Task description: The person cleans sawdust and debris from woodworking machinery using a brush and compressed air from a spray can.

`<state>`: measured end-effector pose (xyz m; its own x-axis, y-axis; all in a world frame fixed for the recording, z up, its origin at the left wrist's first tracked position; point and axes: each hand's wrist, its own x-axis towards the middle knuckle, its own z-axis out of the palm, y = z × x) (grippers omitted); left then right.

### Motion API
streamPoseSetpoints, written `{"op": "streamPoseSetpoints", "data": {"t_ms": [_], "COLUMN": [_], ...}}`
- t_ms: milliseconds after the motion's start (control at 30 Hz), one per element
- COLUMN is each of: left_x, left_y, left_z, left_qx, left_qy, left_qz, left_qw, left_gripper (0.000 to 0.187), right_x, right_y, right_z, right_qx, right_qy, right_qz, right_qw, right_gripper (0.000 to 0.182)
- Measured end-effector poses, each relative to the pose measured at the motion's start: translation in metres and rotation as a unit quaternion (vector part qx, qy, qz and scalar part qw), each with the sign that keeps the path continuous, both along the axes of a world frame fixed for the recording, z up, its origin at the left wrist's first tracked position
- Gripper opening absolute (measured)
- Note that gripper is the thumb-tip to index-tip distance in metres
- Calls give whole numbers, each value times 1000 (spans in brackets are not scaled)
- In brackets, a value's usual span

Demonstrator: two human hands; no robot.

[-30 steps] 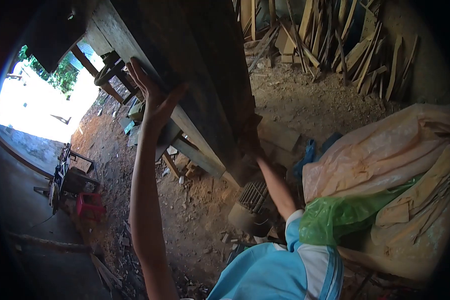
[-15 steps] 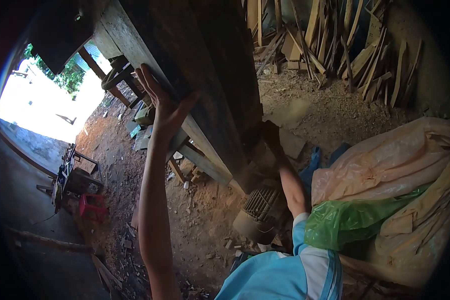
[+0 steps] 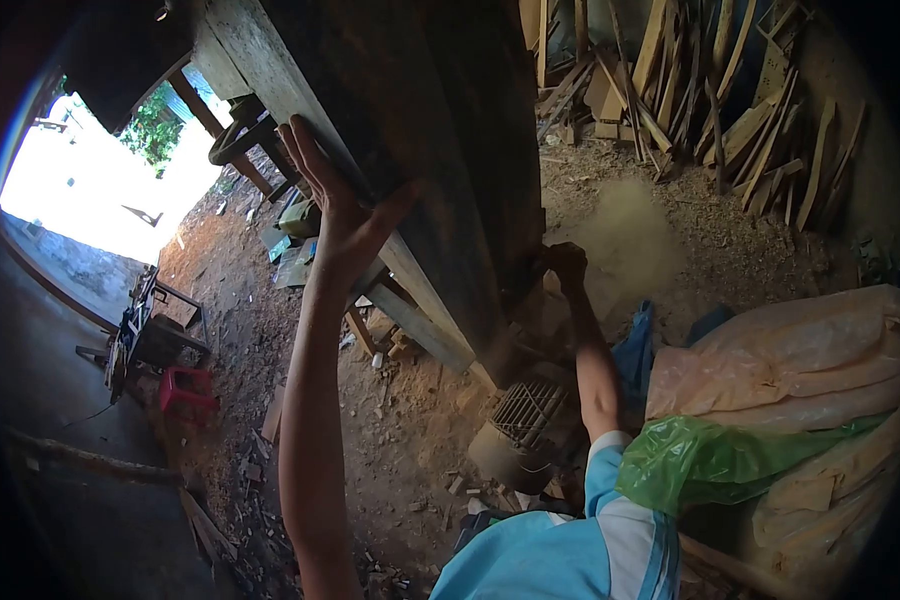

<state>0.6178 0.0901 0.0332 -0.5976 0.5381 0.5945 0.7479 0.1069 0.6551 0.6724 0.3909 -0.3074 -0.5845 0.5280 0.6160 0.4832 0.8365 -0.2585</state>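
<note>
In the head view we saw, largest of all, a dark wooden bench running from the top of the scene down to a narrow lower end, a pale plank lining its left edge. Beyond its right edge, scrap wood leaned against the wall. Nearer to us on that side lay pinkish plastic sheeting, creased and loosely draped; what it covered we could not tell. Green plastic overlapped its near edge, bunched up, and we could not make out whether it was a bag or held anything. A machine with a slotted grille sat on the ground just by the bench's lower end, and a red stool stood well apart from the left edge.

Our left hand was open, fingers stretched up along the left edge, thumb spread over the dark top. Our right hand, the smaller in view, was bent at the right edge near the lower end; its fingers looked curled, but we could not tell whether they gripped anything. Pale dust hung beside it.
</note>
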Motion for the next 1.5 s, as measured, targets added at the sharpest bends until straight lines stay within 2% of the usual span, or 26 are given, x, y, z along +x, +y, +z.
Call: {"op": "streamPoseSetpoints", "data": {"t_ms": [33, 67, 133, 233, 333, 400, 467, 500, 567, 667, 700, 733, 767, 833, 933, 1000, 1067, 1100, 1167, 1200, 1267, 1333, 1400, 1500], "left_x": [1, 1, 2, -1, 0, 1, 2, 3, 4, 0, -4, -8, -8, -4, 0, 0, 0, -2, -4, -4, -4, -3, -6, -1], "left_y": [0, 0, 0, 1, 0, -1, -1, 0, 1, -1, -1, -2, -3, 0, 1, 1, 1, 1, 1, 1, 2, 3, 6, 7], "left_z": [-1, -1, 0, -2, -2, -1, 0, 0, 0, -6, -3, -1, 1, -2, -3, -1, -1, -2, -3, -4, -3, -5, -1, 4], "left_qx": [4, 4, 4, 7, 4, 0, 3, 5, 6, 8, 13, 17, 22, 20, 18, 16, 14, 14, 19, 21, 21, 30, 45, 65], "left_qy": [-7, -7, 0, 6, 1, 31, 22, 11, -5, 11, 21, 30, 29, 14, -3, 4, 3, 6, -1, -3, 4, 18, 56, 133], "left_qz": [-2, -2, 0, -6, 12, 29, 21, 16, 16, 19, 21, 22, 25, 29, 28, 26, 25, 21, 13, 13, 19, 13, 1, 27], "left_qw": [1000, 1000, 1000, 1000, 1000, 999, 1000, 1000, 1000, 1000, 999, 999, 999, 999, 999, 1000, 1000, 1000, 1000, 1000, 1000, 999, 997, 989], "left_gripper": [117, 118, 118, 118, 119, 119, 120, 120, 120, 120, 120, 120, 120, 120, 119, 119, 119, 119, 119, 120, 120, 120, 121, 120], "right_x": [1, 1, 19, 7, 31, 18, 18, 12, 3, 27, 29, 36, 48, 64, 50, 33, 20, 17, 17, 31, 45, 59, 45, 28], "right_y": [2, 4, -8, 2, -27, -2, 6, 9, 7, -14, -23, -32, -42, -50, -72, -88, -90, -87, -83, -84, -84, -83, -85, -83], "right_z": [-3, -8, 24, 2, 31, -14, -20, -23, -11, 14, 12, 6, 9, 34, 53, 52, 33, 16, 30, 68, 86, 74, 48, 36], "right_qx": [-12, -81, -213, -84, -323, -378, -276, -233, -135, -408, -310, -200, -86, -98, -115, -302, -298, -205, -171, -235, -239, -118, -157, -252], "right_qy": [-106, 19, 263, 324, 352, 266, 221, 321, 497, 444, 347, 237, 115, 71, 33, 133, 177, 171, 146, 122, 62, -18, 36, 88], "right_qz": [-31, 2, 64, 15, 121, 130, 195, 103, -84, 31, 112, 188, 255, 428, 248, 243, 233, 224, 224, 233, 262, 306, 236, 259], "right_qw": [994, 997, 939, 942, 870, 877, 915, 912, 853, 797, 878, 932, 956, 896, 961, 912, 909, 937, 948, 936, 933, 945, 958, 928], "right_gripper": [8, 8, 9, 6, 6, 12, 14, 14, 14, 13, 11, 8, 7, 18, 13, 17, 21, 26, 35, 38, 34, 26, 25, 30]}}
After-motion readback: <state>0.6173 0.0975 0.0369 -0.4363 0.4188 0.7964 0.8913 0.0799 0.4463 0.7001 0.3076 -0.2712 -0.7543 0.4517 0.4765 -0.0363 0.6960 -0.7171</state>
